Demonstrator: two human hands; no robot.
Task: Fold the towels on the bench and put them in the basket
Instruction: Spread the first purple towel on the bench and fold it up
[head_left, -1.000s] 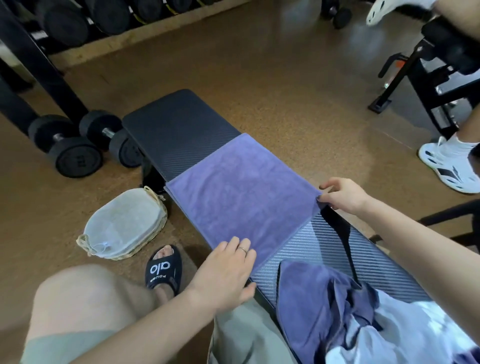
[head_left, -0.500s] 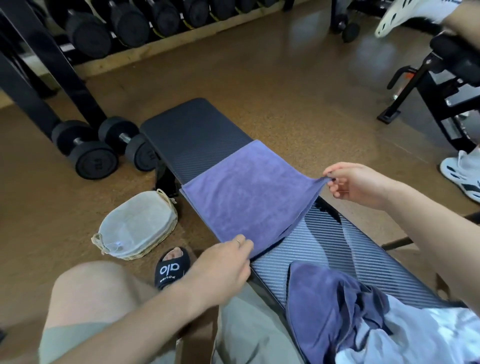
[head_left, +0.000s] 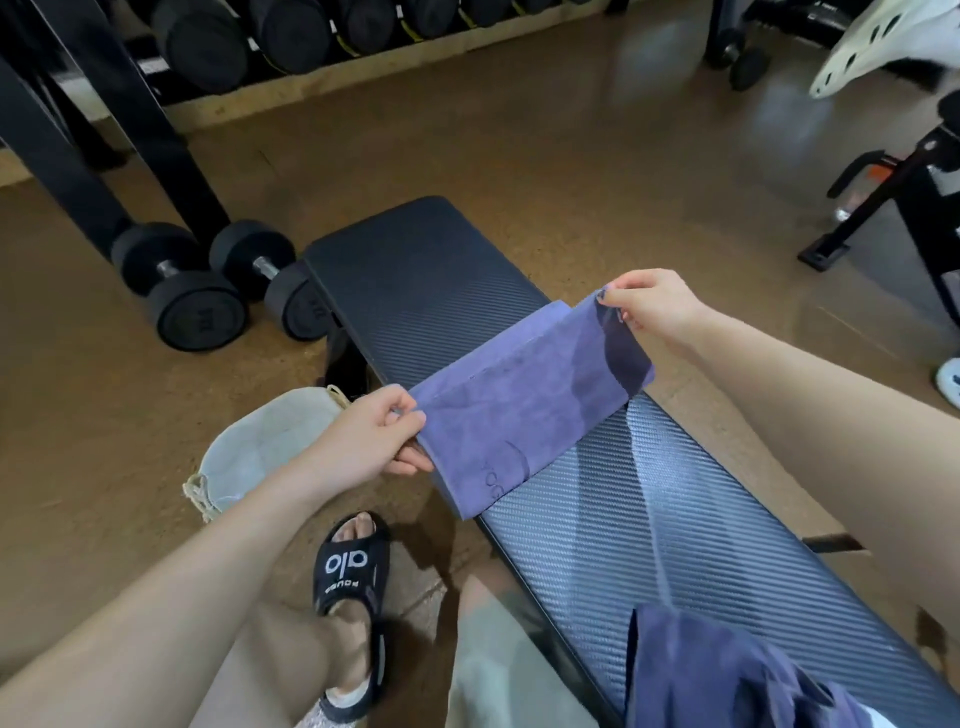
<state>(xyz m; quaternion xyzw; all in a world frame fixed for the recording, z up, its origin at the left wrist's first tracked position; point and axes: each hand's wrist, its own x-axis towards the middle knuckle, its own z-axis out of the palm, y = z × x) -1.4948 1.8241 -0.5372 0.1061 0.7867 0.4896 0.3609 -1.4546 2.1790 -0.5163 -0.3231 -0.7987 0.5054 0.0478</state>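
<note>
Right now a purple towel (head_left: 524, 400) is stretched between both hands above the black bench (head_left: 649, 519), its near half lifted and turned toward the far end while the far half lies flat on the pad. At the left corner, the left hand (head_left: 363, 441) pinches the cloth between thumb and curled fingers, just off the bench's left edge. At the right corner, further away, the right hand (head_left: 654, 304) pinches the lifted edge with its fingertips, fingers curled, above the right side of the pad. Soft and napped, the towel carries a faint embossed mark near its lower left edge. Its lifted face looks darker where shadow falls across it. Long and rectangular with rounded far corners, the bench has a covering woven in a fine diagonal, carbon-like pattern that shines where light hits the near part. More crumpled cloth, a pile of towels (head_left: 727, 675), sits on the near right end. On the brown floor just left of the bench stands a round woven basket (head_left: 260, 457) lined with pale fabric, near a foot in a black slide sandal (head_left: 348, 566). Further left lie 2 black dumbbells (head_left: 228, 291).
</note>
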